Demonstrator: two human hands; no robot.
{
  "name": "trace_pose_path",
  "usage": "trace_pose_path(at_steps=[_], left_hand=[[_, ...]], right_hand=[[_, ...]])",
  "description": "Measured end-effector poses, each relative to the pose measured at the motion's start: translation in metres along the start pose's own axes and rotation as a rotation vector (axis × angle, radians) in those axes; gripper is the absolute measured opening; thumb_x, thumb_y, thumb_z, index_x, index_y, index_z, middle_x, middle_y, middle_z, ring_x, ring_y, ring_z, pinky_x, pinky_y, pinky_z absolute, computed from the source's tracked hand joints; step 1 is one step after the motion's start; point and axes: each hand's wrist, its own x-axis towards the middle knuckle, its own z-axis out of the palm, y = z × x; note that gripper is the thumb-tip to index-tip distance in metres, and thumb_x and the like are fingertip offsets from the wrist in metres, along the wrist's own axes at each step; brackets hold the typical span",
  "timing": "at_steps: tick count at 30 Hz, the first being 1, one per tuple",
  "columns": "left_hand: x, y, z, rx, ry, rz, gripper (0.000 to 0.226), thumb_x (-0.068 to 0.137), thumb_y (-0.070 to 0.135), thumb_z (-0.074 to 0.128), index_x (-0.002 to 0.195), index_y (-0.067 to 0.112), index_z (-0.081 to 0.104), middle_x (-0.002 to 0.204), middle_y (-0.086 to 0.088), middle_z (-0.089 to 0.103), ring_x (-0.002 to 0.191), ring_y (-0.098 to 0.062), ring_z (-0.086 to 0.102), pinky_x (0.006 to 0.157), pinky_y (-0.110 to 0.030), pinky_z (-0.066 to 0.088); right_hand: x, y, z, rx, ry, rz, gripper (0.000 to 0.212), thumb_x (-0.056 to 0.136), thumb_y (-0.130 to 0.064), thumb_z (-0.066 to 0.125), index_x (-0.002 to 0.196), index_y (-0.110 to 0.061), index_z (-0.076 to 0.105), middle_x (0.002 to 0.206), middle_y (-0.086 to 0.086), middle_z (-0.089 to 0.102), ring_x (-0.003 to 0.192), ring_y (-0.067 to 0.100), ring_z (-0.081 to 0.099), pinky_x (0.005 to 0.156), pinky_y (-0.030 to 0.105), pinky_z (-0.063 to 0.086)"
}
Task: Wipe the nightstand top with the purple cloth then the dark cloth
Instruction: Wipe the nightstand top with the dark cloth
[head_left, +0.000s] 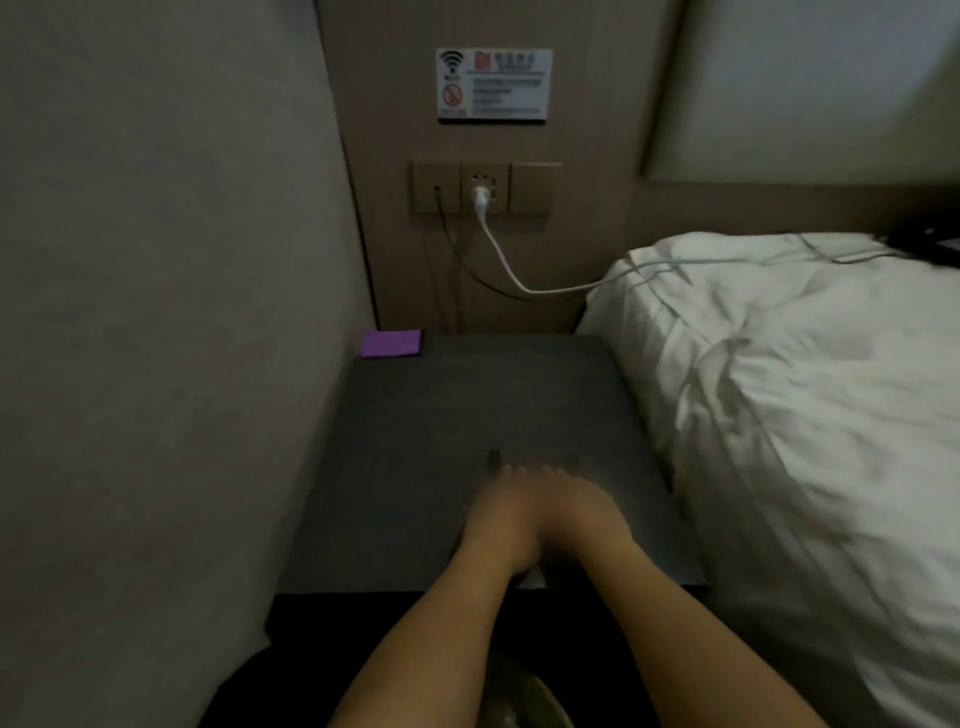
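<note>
The purple cloth (390, 343) is folded at the nightstand (415, 415) far-left corner, while both hands, left (498, 512) and right (576, 512), are laid flat, apparently pressing the dark cloth (535, 460); grip undeterminable.

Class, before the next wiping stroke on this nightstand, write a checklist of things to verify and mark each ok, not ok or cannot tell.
1. Purple cloth set aside at the far left corner: ok.
2. Both hands, left hand and right hand, pressed flat on the nightstand top: ok.
3. Dark cloth under the hands: cannot tell; blurred, dark on dark.
4. Far part of the top free of objects besides the cloth: ok.
5. White charger cable hanging off the top: ok.
</note>
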Motion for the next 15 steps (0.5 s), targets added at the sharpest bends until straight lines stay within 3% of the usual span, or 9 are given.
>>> trace_pose_path(at_steps=[7, 15], left_hand=[[0.055, 0.081, -0.001, 0.03, -0.031, 0.142, 0.079, 0.095, 0.02, 0.048, 0.155, 0.003, 0.0, 0.164, -0.012, -0.004, 0.151, -0.028, -0.003, 0.123, -0.037, 0.01], [0.053, 0.084, -0.004, 0.027, -0.018, 0.191, 0.074, 0.095, 0.018, 0.046, 0.155, 0.006, 0.004, 0.164, -0.011, 0.002, 0.152, -0.027, 0.001, 0.122, -0.036, 0.013]], right_hand=[[-0.019, 0.092, -0.005, 0.013, -0.02, 0.163, 0.062, 0.095, -0.009, 0.037, 0.152, -0.015, 0.015, 0.162, 0.002, 0.01, 0.148, 0.016, 0.015, 0.118, 0.029, 0.02], [-0.021, 0.085, 0.004, 0.054, 0.045, 0.246, 0.056, 0.097, -0.014, 0.033, 0.151, -0.011, 0.018, 0.161, 0.008, 0.015, 0.148, 0.02, 0.017, 0.117, 0.03, 0.023]])
